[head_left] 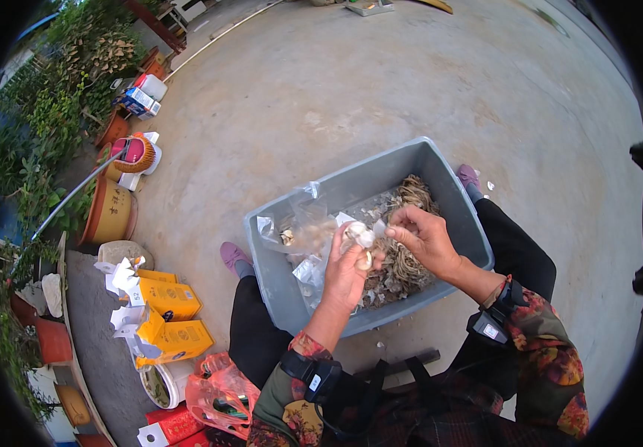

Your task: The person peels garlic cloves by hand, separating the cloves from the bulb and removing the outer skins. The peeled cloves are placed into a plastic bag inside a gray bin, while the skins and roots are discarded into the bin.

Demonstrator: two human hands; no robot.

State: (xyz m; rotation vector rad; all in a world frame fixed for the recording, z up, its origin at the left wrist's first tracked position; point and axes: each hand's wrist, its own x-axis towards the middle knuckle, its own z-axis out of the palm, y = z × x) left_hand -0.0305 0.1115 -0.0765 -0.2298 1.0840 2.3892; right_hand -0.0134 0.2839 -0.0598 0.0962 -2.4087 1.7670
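Note:
My left hand [345, 278] holds a partly peeled garlic bulb [359, 234] over a grey plastic tub [349, 174]. A clove [364, 260] shows lower down among its fingers. To the right, my right hand [426, 241] pinches a thin, pale flake of garlic skin [379, 228] between thumb and fingertips, close beside the bulb. Bundles of dried garlic stalks [415, 193] and loose papery skins lie in the right part of the tub. A clear plastic bag [309, 215] lies in its left part, with a few garlic pieces [287, 237] at the bag.
The tub stands on a concrete floor [310, 106] between my feet. Yellow cartons [179, 339], a white bucket [179, 380] and a red plastic bag [223, 391] stand at the left. Beyond them are flowerpots [110, 209] and a long-handled brush [138, 155].

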